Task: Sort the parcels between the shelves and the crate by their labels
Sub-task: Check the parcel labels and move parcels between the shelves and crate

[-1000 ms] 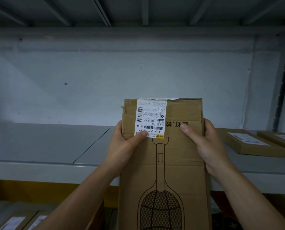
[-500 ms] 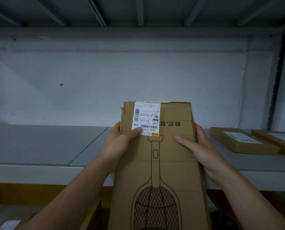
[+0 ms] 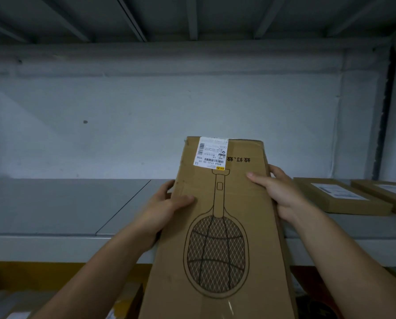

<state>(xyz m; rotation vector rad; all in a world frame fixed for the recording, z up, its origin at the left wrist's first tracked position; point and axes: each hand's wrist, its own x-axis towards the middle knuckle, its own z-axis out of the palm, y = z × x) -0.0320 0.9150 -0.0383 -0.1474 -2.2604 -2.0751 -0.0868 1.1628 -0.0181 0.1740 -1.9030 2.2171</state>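
Shelf first: the grey metal shelf [image 3: 54, 203] runs across the left of the frame, and that's likely where this goes. Left hand [image 3: 167, 203] grips the left edge of the long brown cardboard parcel with a racket drawing [image 3: 220, 226], held tilted mid-frame. Its white shipping label [image 3: 212, 155] sits at the top end, facing the person so it's easy to read. Right hand [image 3: 277, 192] holds the right edge for balance. Two flat brown cardboard boxes [image 3: 340, 199] lie on the shelf at far right.

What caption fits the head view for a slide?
The left hand and right hand grip a labelled cardboard parcel at a grey shelf holding two flat parcels.
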